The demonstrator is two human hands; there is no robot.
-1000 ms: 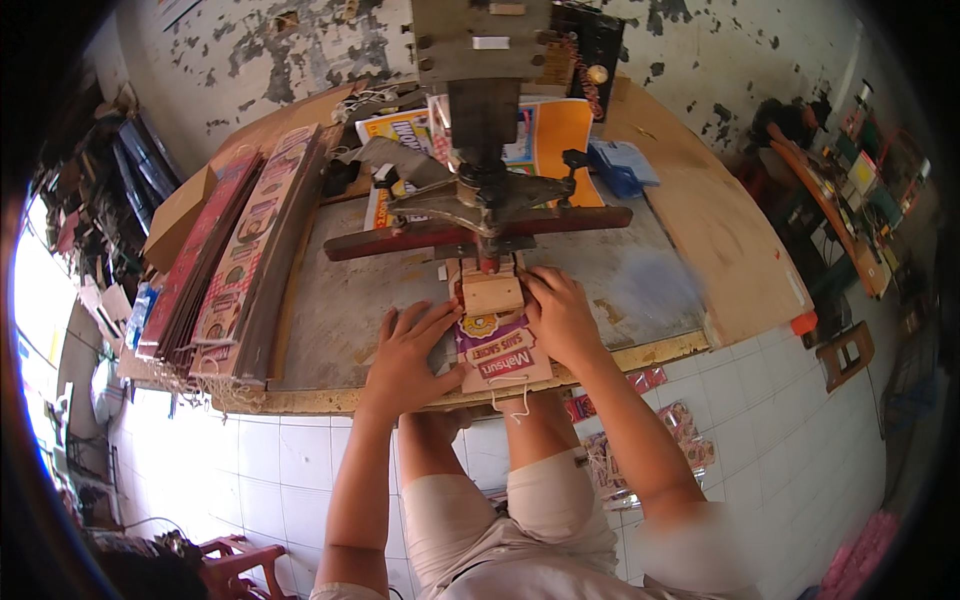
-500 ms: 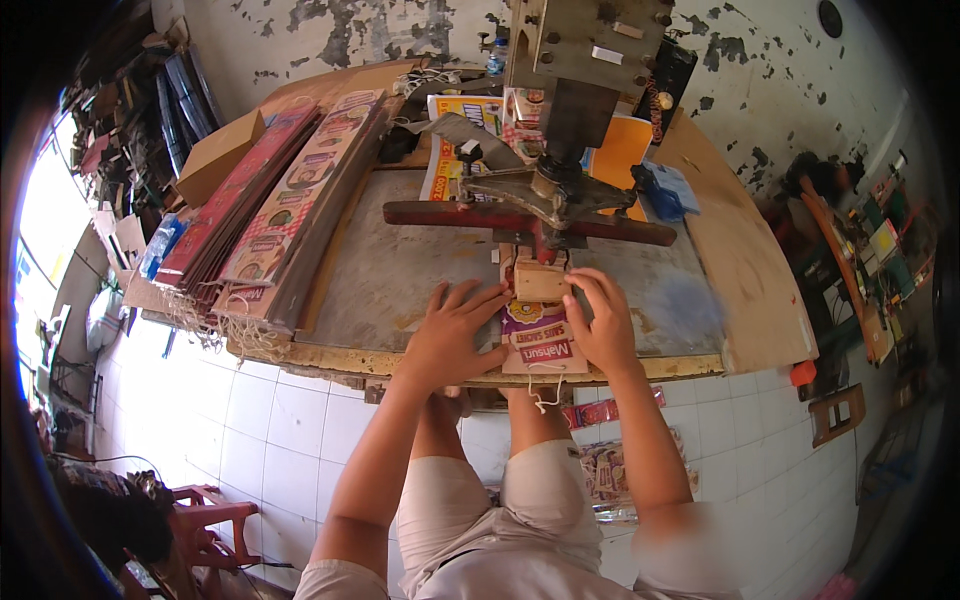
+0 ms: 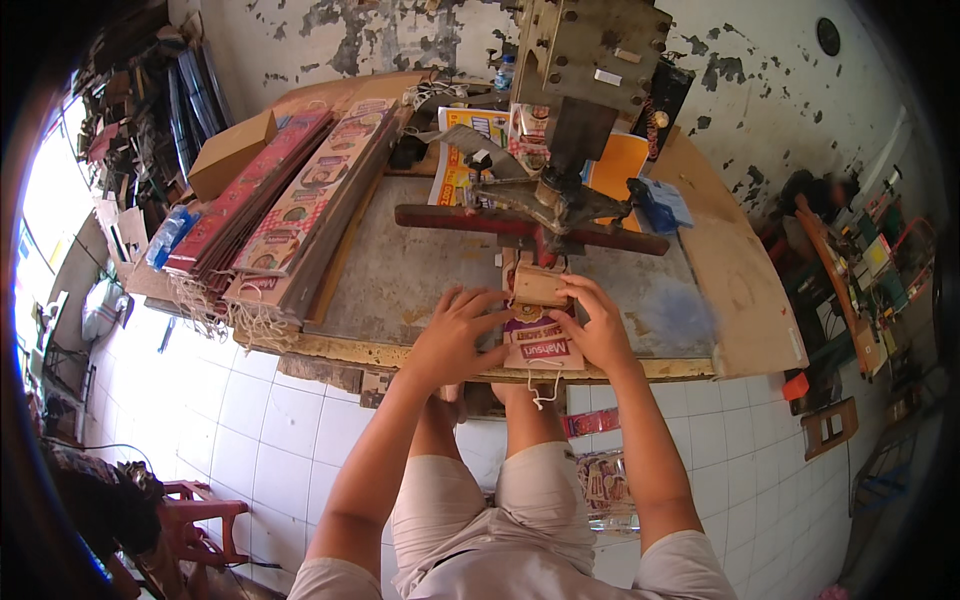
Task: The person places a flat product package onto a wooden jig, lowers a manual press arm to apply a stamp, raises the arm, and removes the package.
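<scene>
A printed cardboard strip (image 3: 545, 350) in purple, red and beige lies under a press, its near end at the table edge with a white string hanging down. A small wooden block (image 3: 540, 287) rests across it. My left hand (image 3: 458, 335) lies with fingers spread along the strip's left edge, fingertips near the block. My right hand (image 3: 602, 332) is on the other side, its forefinger touching the block's right end and its thumb over the strip; thumb and forefinger are apart. Just beyond the block stands the press head with a red crossbar (image 3: 460, 218).
Long printed cardboard strips (image 3: 315, 190) and red strips (image 3: 250, 195) are stacked at the left, strings dangling. A cardboard box (image 3: 232, 152) leans behind them. Colourful printed sheets (image 3: 455, 170) lie behind the press. Packs (image 3: 605, 480) lie on the tiled floor below.
My right thumb has shifted left over the strip, and the forefinger has come onto the block's right end. My left hand stays nearly in place. The view has shifted slightly.
</scene>
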